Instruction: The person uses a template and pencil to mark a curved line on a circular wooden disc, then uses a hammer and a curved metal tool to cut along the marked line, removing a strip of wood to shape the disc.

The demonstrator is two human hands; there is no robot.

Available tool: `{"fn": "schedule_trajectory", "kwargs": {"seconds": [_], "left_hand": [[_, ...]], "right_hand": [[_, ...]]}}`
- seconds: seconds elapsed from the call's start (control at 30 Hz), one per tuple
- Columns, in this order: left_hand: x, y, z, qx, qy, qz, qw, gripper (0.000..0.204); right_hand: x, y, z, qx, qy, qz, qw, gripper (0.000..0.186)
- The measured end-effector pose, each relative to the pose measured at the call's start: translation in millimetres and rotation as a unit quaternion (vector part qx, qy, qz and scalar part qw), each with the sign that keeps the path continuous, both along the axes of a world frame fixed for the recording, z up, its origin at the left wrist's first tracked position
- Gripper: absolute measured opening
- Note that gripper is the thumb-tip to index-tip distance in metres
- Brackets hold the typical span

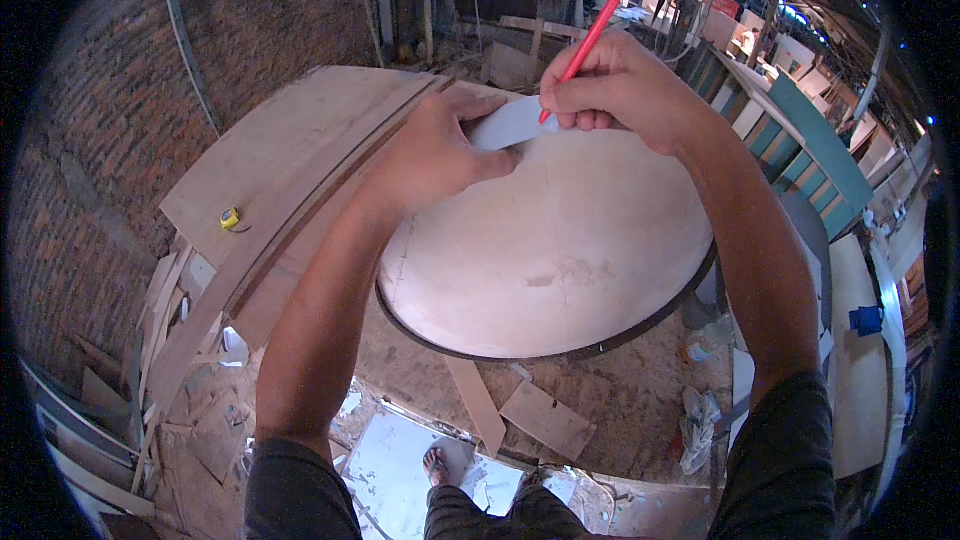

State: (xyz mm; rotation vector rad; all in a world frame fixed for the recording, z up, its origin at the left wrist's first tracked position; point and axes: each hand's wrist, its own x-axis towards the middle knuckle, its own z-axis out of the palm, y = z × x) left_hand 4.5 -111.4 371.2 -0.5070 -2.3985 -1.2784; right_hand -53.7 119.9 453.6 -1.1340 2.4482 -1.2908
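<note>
Dark sleeves (780, 455) closest; my L hand (435, 150), thumb & fingers apart, straddles white sheet (516, 122) at far end of pale oval panel (560, 230); R hand (625, 90) fingers clamped on red pen (598, 28). IMO best press sheet flat, keep pen angle const.

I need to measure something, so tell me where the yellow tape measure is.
In the head view, the yellow tape measure lies on the left, on the wide wooden board, with the brick wall further left.
</note>
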Motion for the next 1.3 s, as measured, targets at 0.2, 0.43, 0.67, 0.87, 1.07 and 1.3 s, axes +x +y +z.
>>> {"fn": "schedule_trajectory", "kwargs": {"seconds": [0.2, 0.43, 0.67, 0.87, 1.07, 1.3], "left_hand": [[14, -3, -3, 0.01, 0.009, 0.006, 1.0, 0.069], [40, -3, -2, 0.0, 0.06, 0.006, 0.998, 0.077], [65, 14, -4, -0.004, 0.101, -0.021, 0.995, 0.08], [71, 21, -8, -0.027, 0.059, -0.028, 0.998, 0.073], [76, 27, -4, -0.091, 0.045, 0.021, 0.995, 0.067], [64, 41, 4, -0.079, 0.009, 0.027, 0.996, 0.064]], "right_hand": [[17, -7, 2, 0.011, 0.003, 0.006, 1.0, 0.014], [42, 2, 2, -0.101, -0.089, -0.024, 0.991, 0.017], [144, 93, -8, -0.348, 0.003, -0.243, 0.905, 0.033], [262, 208, -102, -0.371, -0.019, -0.561, 0.739, 0.05], [415, 371, -305, -0.097, -0.068, -0.859, 0.497, 0.046], [435, 408, -419, 0.136, -0.115, -0.83, 0.529, 0.029]]}}
